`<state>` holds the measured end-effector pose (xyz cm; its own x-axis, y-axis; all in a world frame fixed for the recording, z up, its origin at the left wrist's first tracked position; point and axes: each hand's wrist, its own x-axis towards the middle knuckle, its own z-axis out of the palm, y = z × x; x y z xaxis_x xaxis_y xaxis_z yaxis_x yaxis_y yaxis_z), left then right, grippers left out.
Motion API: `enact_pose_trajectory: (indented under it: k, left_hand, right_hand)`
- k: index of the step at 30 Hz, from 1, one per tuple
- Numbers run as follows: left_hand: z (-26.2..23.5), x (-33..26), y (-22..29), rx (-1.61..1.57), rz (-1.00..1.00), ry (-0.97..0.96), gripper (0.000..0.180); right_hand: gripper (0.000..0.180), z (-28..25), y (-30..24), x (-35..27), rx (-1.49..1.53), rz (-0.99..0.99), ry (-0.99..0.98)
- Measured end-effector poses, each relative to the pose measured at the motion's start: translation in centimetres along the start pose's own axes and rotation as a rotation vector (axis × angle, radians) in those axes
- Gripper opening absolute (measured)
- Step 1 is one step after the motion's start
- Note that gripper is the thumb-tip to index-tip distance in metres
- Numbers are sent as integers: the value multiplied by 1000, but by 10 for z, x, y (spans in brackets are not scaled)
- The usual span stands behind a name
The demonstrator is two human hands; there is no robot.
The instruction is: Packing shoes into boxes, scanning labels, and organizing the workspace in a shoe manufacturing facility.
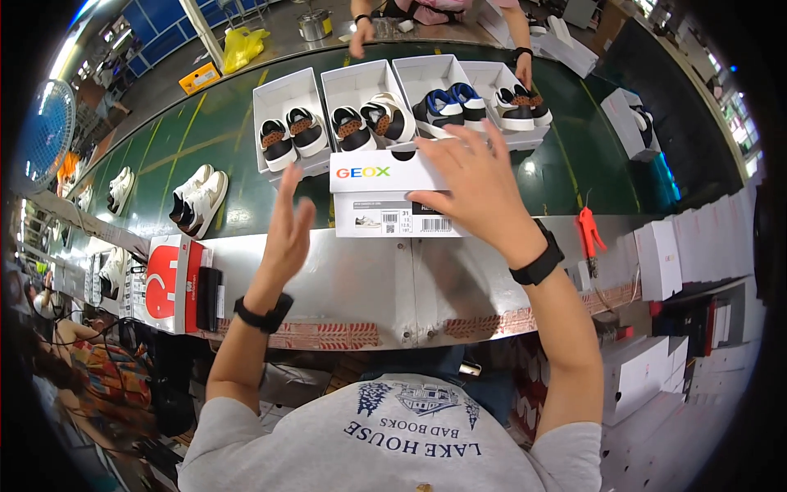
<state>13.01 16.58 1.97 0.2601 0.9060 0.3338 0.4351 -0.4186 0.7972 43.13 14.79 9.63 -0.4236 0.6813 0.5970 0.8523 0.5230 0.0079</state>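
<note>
A white lidded shoebox (348,215) with a coloured logo and a printed label sits on the belt's near edge in front of me. My right hand (475,193) is spread at its right end, fingers over the lid and thumb against the front; whether it presses on the box I cannot tell. To the left of the box, my left hand (288,234) is raised with fingers stretched, apart from it and holding nothing. Just beyond stands a row of open white shoeboxes (283,90), each with a pair of sneakers (305,131); one pair (438,107) has blue trim.
Across the belt (238,184), a co-worker's hand (523,70) reaches the rightmost open box. White sneakers (199,197) stand on the belt at left. A red-and-white box (172,283) is at the near left. A red air gun (589,234) lies at right, near stacked white boxes (656,254).
</note>
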Motion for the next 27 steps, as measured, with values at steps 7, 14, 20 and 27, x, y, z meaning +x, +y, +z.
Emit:
enact_pose_trajectory:
  k: [7,14,20,27]
  left_hand:
    - [82,22,45,-588,-83,185,61]
    - [56,-62,75,-14,219,-127,56]
    - [-2,-106,41,279,204,-449,28]
    - [-62,-128,21,520,-49,-582,29]
  right_hand:
    - [64,-4,-20,-20,-145,-70,-77]
    - [75,-47,-33,-83,46,554,66]
    - [29,-25,-52,-215,1096,1576,484]
    - [33,-5,-84,-267,1441,1731,485]
